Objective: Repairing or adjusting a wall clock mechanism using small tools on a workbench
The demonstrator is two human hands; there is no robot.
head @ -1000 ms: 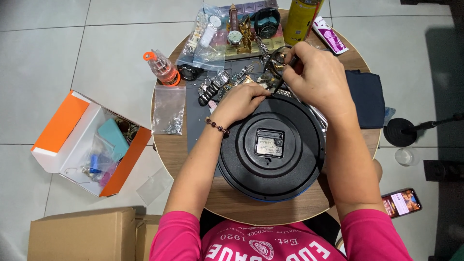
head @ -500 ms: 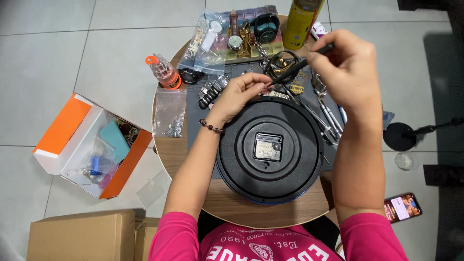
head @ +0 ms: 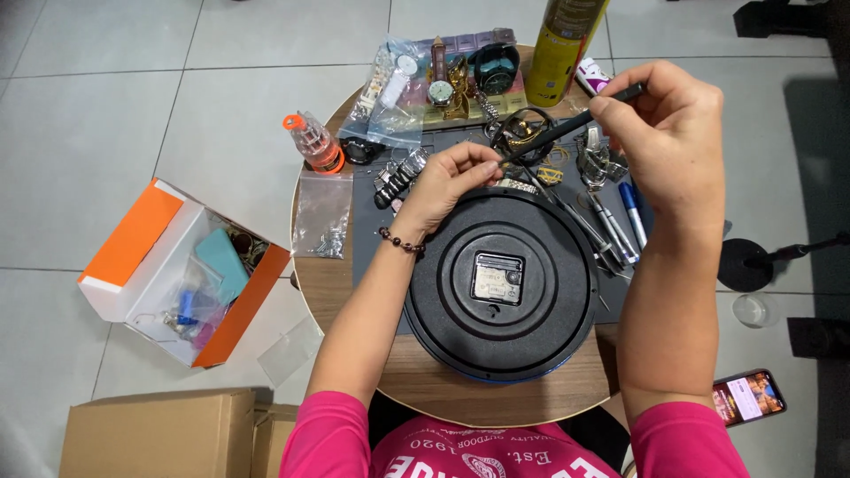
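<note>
Fingers [head: 611,111] of the right hand [head: 668,133] pinch a slim black tool [head: 567,124] above the wall clock [head: 500,283], which lies back up on the round desk [head: 328,283]. The left hand [head: 447,181] closes on the tool's tip at the clock's far rim. A slip there could likely scatter the small parts [head: 540,173] just beyond the clock.

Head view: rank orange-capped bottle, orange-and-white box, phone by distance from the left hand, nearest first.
From the left hand:
1. Orange-capped bottle, on the table's left edge, just left of the hand.
2. Orange-and-white box, open on the floor, lower left.
3. Phone, on the floor at lower right, beyond the right forearm.
</note>
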